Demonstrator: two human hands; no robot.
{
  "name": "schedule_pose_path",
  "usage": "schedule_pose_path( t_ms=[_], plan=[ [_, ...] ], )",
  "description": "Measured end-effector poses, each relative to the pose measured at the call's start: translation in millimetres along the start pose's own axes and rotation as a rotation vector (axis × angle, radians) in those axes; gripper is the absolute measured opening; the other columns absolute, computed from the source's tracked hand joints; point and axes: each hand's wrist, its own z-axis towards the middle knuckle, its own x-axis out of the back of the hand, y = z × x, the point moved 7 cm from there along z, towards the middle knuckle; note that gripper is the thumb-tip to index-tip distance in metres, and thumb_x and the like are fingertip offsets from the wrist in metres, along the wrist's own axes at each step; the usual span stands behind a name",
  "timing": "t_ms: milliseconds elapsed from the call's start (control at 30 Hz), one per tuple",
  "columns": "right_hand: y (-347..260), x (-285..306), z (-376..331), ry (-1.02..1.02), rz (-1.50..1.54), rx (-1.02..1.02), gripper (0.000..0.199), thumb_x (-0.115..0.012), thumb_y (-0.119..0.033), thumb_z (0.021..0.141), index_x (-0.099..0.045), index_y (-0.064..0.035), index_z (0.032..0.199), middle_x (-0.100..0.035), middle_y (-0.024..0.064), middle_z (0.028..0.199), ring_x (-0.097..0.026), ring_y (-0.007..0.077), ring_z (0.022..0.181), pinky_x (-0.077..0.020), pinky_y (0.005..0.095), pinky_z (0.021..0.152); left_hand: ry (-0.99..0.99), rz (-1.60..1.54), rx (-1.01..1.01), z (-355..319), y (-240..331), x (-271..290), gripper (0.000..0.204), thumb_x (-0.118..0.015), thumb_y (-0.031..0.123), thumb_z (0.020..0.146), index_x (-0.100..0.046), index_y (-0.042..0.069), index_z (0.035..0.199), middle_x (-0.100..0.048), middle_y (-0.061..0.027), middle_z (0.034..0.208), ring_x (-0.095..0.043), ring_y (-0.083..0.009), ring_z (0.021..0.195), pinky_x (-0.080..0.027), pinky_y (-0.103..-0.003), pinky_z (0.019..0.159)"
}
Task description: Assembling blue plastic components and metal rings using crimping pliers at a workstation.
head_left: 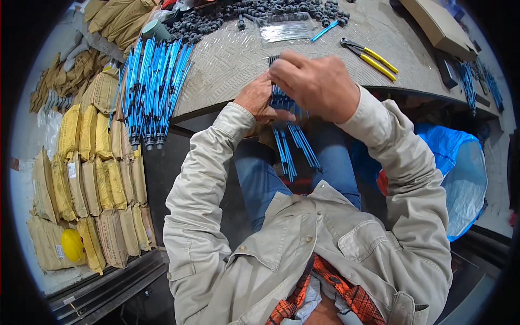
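Observation:
My left hand [259, 102] is wrapped round a bundle of thin blue rods with black fittings [303, 143], at the table's near edge. The rods' lower ends hang below the edge, over my lap. Above the bundle's upper end, my right hand [319, 84] is closed with its fingers curled in. Its fingertips are hidden, so what they pinch cannot be made out. Dark ridged end pieces [274, 59] show beside the right knuckles. A large pile of similar blue rods [154, 89] lies over the table's left edge.
Yellow-handled pliers [374, 58] lie on the table [227, 65] at right. Behind are a clear tray of thin strips [284, 28], a loose blue rod [324, 31] and heaped black fittings [216, 24]. Stacked sacks [81, 179] stand left; a blue bag [463, 173] is at right.

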Motion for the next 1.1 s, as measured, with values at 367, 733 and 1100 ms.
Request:
schedule_pose_path(
  t_ms=[367, 733, 1100],
  plan=[
    [73, -19, -95, 0.562, 0.774, -0.563, 0.039, -0.067, -0.016, 0.075, -0.055, -0.0029, 0.11, -0.058, 0.0093, 0.091, -0.056, 0.0182, 0.076, -0.0474, 0.0294, 0.071, 0.108, -0.02, -0.065, 2, 30, 25, 0.045, -0.061, 0.046, 0.077, -0.061, 0.01, 0.104, -0.059, -0.0137, 0.109, -0.055, -0.0302, 0.097, -0.042, -0.037, 0.089],
    [27, -108, -42, -0.085, 1.828, -0.732, 0.043, -0.072, -0.009, 0.072, -0.057, 0.0001, 0.112, -0.063, 0.0109, 0.101, -0.06, 0.0203, 0.089, -0.048, 0.0281, 0.079, 0.2, 0.297, -0.222, -8, 15, 7, 0.041, -0.062, 0.04, 0.077, -0.061, 0.009, 0.104, -0.061, -0.0125, 0.106, -0.058, -0.0283, 0.089, -0.047, -0.036, 0.079],
    [26, 26, -74, 0.259, 1.613, -0.639, 0.023, -0.059, -0.003, 0.08, -0.059, 0.007, 0.101, -0.066, 0.0153, 0.085, -0.065, 0.0243, 0.074, -0.0538, 0.031, 0.071, 0.026, -1.125, 0.172, -11, 126, -50, 0.024, -0.073, 0.013, 0.073, -0.064, 0.004, 0.093, -0.065, -0.0032, 0.083, -0.057, -0.0114, 0.069, -0.046, -0.024, 0.067]
  ],
)
